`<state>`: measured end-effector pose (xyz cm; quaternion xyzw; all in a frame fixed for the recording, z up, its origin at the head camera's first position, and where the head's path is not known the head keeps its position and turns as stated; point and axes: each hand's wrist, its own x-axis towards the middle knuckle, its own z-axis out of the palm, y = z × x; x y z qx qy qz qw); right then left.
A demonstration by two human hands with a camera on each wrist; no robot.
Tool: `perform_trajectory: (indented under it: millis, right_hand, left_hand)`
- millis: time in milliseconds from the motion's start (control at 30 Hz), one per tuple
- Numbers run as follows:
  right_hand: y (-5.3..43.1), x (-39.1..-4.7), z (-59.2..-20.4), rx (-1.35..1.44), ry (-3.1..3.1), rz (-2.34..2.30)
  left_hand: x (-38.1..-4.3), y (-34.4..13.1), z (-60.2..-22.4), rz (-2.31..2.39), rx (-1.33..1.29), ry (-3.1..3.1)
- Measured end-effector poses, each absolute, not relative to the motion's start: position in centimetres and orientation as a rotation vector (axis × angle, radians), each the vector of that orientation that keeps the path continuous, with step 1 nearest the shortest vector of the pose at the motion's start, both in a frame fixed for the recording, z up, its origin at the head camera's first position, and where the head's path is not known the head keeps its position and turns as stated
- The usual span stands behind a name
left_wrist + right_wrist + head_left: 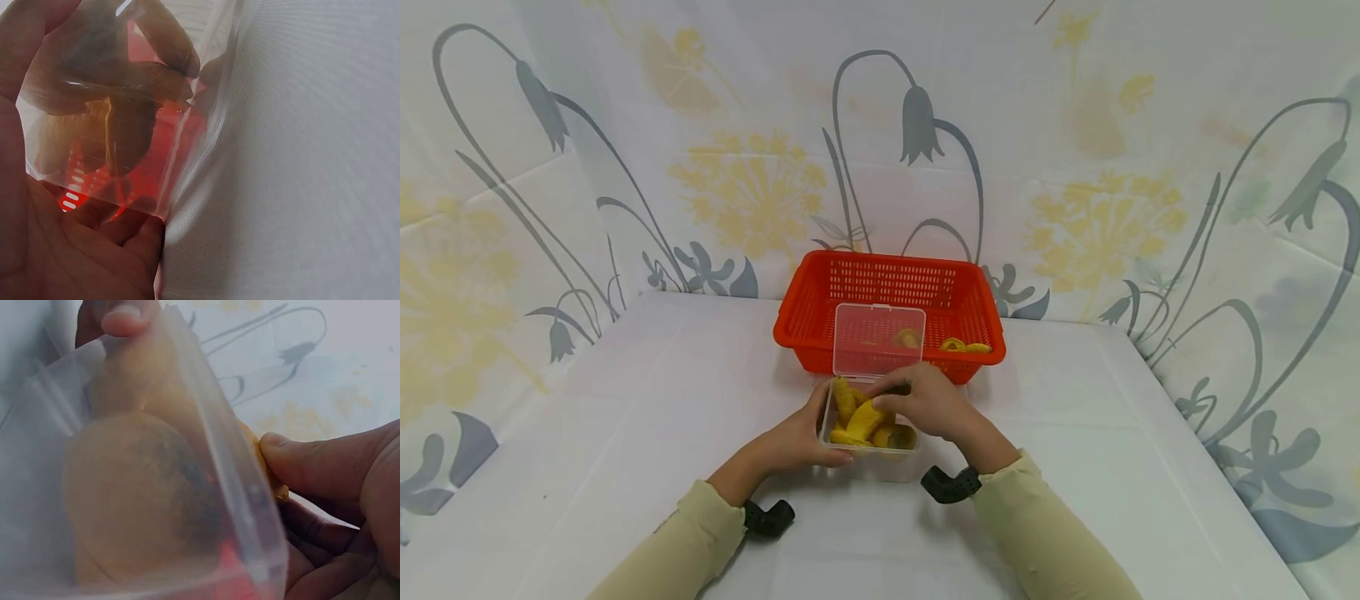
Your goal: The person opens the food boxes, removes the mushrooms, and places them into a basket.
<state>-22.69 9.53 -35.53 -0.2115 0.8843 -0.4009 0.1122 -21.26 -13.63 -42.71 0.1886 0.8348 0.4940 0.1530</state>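
Note:
A clear plastic box (883,468) stands on the white table with its hinged lid (859,329) raised. My left hand (797,435) grips the box's left side, thumb along the front and fingers round the back. Several yellow pieces fill the box, among them a rounded one (895,436) with a dark patch. From the right, my right hand (936,402) reaches over the box and pinches a curved yellow piece (867,419) between thumb and fingers. In the right wrist view the thumb (312,459) presses on a yellow edge beyond the box wall.
Just behind the box sits a red perforated basket (805,321), partly seen through the raised lid. Small yellow pieces (977,347) lie at its right front. A flower-printed sheet (880,192) rises behind the table.

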Motion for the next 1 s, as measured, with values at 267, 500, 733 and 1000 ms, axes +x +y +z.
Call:
perform_trajectory:
  millis: [267,500,733,1000]
  right_hand:
    - [10.7,-23.3,-34.9,-0.531,2.549,-1.321]
    - [11.4,-23.4,-34.2,-0.56,2.52,-1.377]
    - [12.3,-23.5,-33.9,-0.669,2.492,-1.398]
    - [13.3,-23.9,-33.5,-0.6,2.46,-1.501]
  left_hand:
    - [-21.2,-13.6,-42.6,1.439,0.555,2.388]
    - [-21.2,-13.6,-42.6,1.42,0.52,2.395]
    - [-21.1,-13.6,-42.6,1.428,0.533,2.389]
    - [-21.2,-13.6,-42.6,1.404,0.512,2.413]
